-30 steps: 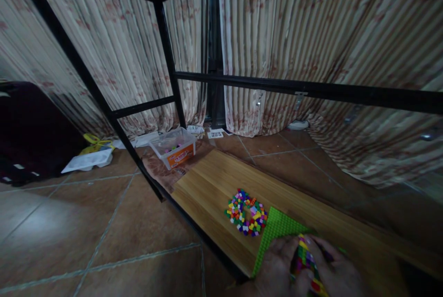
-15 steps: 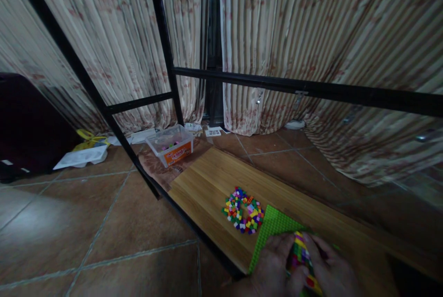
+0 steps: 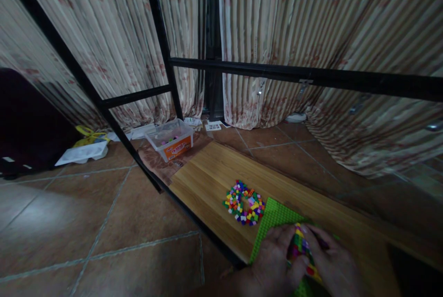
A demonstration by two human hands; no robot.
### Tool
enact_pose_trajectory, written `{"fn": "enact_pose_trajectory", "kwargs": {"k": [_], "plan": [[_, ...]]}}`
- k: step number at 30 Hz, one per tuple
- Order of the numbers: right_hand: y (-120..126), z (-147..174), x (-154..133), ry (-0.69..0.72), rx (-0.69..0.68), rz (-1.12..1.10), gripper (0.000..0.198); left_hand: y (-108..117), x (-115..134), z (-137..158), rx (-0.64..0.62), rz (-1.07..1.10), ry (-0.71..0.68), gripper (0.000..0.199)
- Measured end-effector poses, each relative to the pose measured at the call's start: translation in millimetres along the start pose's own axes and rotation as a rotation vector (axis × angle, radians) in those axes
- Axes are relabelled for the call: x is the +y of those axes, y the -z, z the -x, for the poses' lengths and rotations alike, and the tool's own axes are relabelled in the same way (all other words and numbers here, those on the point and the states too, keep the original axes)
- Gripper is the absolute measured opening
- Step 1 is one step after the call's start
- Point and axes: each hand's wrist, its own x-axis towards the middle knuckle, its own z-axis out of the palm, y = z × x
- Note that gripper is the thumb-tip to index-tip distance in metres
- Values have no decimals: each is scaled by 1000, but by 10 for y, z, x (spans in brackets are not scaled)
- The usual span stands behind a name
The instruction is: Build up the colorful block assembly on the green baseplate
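Observation:
Over a green studded baseplate (image 3: 277,214), both hands are closed around a multicoloured build of toy bricks (image 3: 300,246). My left hand (image 3: 275,257) grips its left side, thumb bent toward the near end. From the right, my right hand (image 3: 332,255) presses against it with the fingers reaching to its top. Much of the build is hidden by the fingers, and I cannot tell whether it is fixed to the baseplate. Left of the plate, loose small bricks (image 3: 238,200) lie in a rough ring on the wooden board (image 3: 207,172).
A clear plastic tub (image 3: 169,140) with an orange label and some bricks inside stands on brown cloth beyond the board. A black metal frame (image 3: 242,67) surrounds the area. Striped curtains (image 3: 270,24) hang behind. A white tray (image 3: 83,152) and dark suitcase (image 3: 31,121) are at left.
The view has tipped down slightly, so most of the scene sits a little higher. Both hands stay on the brick build with almost the same grip.

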Motion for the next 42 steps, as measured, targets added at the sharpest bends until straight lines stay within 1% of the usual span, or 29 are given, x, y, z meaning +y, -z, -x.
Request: {"fn": "enact_pose_trajectory", "kwargs": {"k": [6, 14, 20, 23, 27, 29, 30, 33, 36, 39, 42], "plan": [[-2, -1, 13, 29, 6, 5, 48, -21, -36, 6, 17, 7, -16, 62], [3, 1, 16, -5, 21, 34, 47, -32, -47, 7, 20, 0, -21, 61], [6, 21, -37, 6, 21, 0, 48, -8, -29, 5, 11, -11, -38, 59], [15, 24, -57, -33, 13, -1, 48, 8, -11, 3, 0, -28, -27, 59], [71, -1, -110, -148, -33, -27, 55, 28, 7, 4, -8, -44, -8, 57], [124, -39, -156, -176, -32, -53, 58, 32, 8, 5, -5, -48, -5, 56], [154, -68, -186, -177, -10, -65, 59, 34, 5, 5, -7, -48, -2, 55], [223, -202, -309, -96, 53, -77, 57, 34, -8, 3, -21, -41, 20, 54], [210, -383, -476, 9, 76, 5, 55, 33, -15, 1, -43, -30, 40, 59], [86, -529, -628, 117, 50, 246, 53, 34, -4, -6, -70, -21, 58, 74], [-85, -580, -699, 182, -1, 508, 48, 36, 25, -22, -94, -21, 87, 86]]}}
